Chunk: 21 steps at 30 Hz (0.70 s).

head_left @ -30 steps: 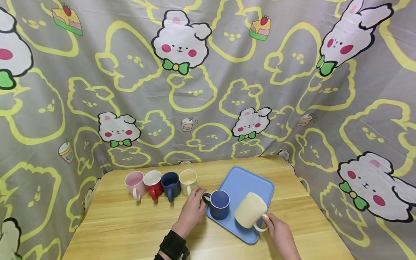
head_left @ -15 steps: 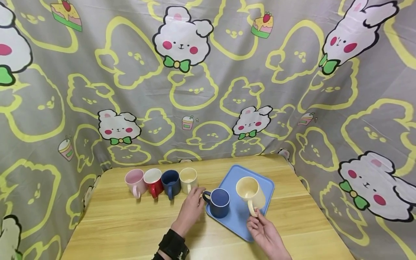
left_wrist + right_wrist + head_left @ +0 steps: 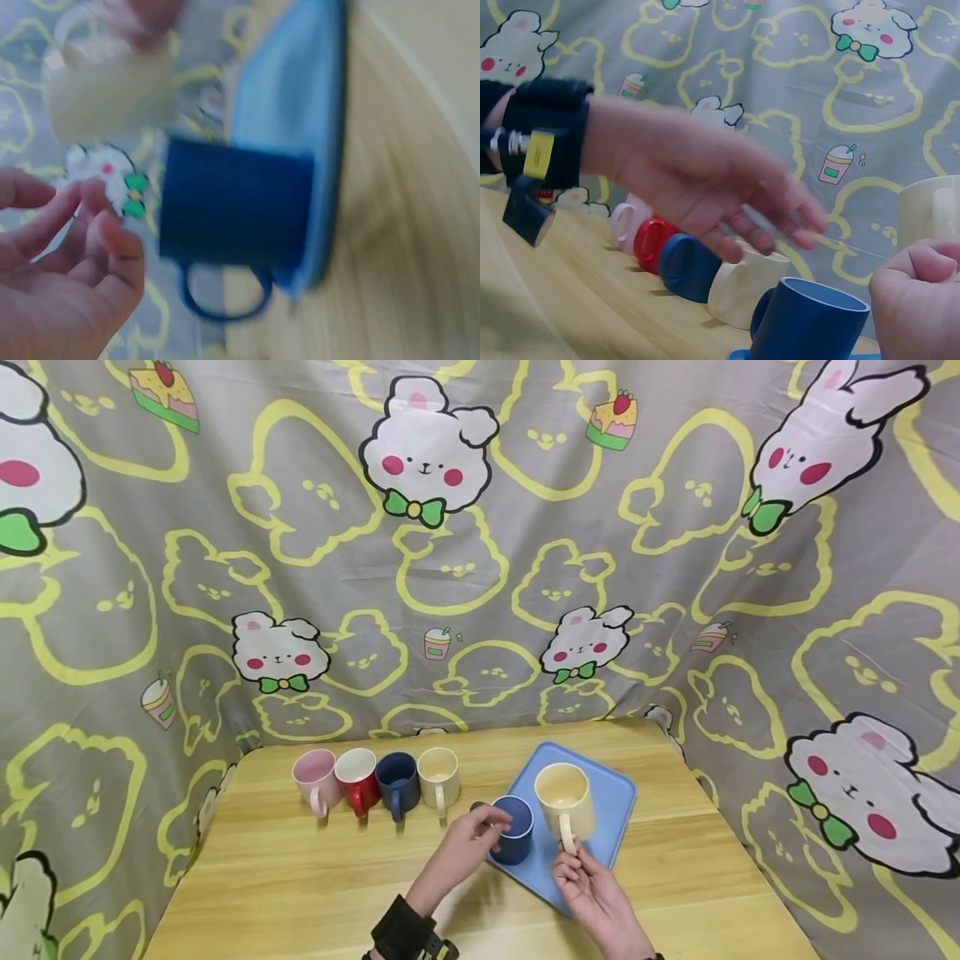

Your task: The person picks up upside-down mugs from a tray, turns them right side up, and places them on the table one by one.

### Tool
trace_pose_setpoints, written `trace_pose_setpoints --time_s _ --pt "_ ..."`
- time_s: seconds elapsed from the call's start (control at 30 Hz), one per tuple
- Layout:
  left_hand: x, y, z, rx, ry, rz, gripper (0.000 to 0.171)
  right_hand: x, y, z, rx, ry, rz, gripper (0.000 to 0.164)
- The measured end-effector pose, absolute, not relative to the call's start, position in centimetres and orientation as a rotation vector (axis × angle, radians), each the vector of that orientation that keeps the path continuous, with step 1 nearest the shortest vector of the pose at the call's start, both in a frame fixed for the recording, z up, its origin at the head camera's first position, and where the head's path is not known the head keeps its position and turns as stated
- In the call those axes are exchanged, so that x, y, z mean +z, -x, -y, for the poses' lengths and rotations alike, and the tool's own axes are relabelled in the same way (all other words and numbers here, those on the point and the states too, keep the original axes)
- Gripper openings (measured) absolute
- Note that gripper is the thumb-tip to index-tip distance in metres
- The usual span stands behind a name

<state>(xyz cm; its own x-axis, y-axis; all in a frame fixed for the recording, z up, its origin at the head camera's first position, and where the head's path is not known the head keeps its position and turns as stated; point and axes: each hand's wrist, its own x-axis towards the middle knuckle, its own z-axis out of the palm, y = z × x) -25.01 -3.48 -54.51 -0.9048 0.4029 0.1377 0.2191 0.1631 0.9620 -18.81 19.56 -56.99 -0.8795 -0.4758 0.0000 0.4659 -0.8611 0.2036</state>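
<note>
Fingers (image 3: 564,870) of the right hand (image 3: 596,897) pinch the handle of a cream mug (image 3: 581,814), raised above the blue tray (image 3: 611,802). The left hand (image 3: 459,850), its fingers loosely bent and holding nothing, hovers just above the dark blue mug (image 3: 516,850) on the tray's near-left part, partly covering it in the head view. Farther left, a pink mug (image 3: 313,770), red mug (image 3: 360,785), navy mug (image 3: 400,781) and pale yellow mug (image 3: 438,774) line the counter (image 3: 315,877).

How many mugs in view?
6. Row on the table: pink mug, red mug, blue mug, cream mug. On the blue tray: second blue mug. In the right hand, above the tray: second cream mug.
</note>
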Motion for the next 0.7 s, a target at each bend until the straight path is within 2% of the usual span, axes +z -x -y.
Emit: trace_pose_setpoints --time_s 0.17,0.33,0.43,0.57,0.7 --pt "-52.6 23.3 1.1 1.972 -0.494 -1.833 0.029 -57.1 18.9 -18.7 -2.645 -0.067 0.194 0.035" --pt "-52.4 22.6 0.0 2.136 -0.391 -1.428 0.034 -56.9 18.9 -17.9 -2.648 -0.044 0.108 0.045" --pt "-52.5 22.3 -0.2 2.183 -0.370 -1.207 0.037 -56.9 18.8 -17.7 -2.642 0.068 0.036 0.039" --pt "-52.5 22.2 -0.6 2.216 -0.398 -1.014 0.032 -56.8 18.8 -17.3 -2.615 0.225 -0.027 0.032" --pt "-52.4 22.1 -0.7 2.254 -0.401 -1.030 0.024 -56.4 18.8 -16.8 -2.601 0.270 -0.097 0.040"
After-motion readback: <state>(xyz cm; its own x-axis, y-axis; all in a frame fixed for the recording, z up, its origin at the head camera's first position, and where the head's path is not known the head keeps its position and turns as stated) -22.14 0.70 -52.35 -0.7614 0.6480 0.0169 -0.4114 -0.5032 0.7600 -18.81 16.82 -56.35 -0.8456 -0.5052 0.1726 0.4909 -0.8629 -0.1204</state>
